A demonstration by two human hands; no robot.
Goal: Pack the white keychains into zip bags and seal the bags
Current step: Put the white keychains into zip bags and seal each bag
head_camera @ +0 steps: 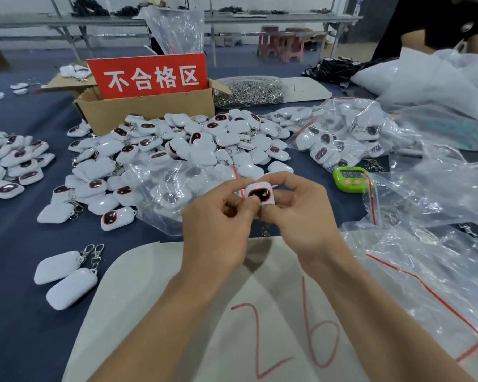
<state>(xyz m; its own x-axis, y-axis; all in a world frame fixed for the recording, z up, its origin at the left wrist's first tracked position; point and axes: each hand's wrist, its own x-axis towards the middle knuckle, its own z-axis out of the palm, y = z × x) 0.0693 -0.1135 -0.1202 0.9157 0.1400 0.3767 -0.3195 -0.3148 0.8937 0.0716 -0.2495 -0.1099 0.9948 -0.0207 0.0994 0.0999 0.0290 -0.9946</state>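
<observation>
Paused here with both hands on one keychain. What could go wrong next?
1. The left hand and right hand pinch the white keychain by the fingertips only, so it could slip into the loose pile and get mixed up with the others.
2. Its metal clasp dangles below the hands and might snag the thin zip bag on the way in.

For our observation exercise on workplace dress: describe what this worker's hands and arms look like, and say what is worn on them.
Nothing is worn on them. The left hand and the right hand have no gloves and no visible rings. The left forearm and the right forearm show no sleeve, watch or bracelet up to the frame's edge.
</observation>
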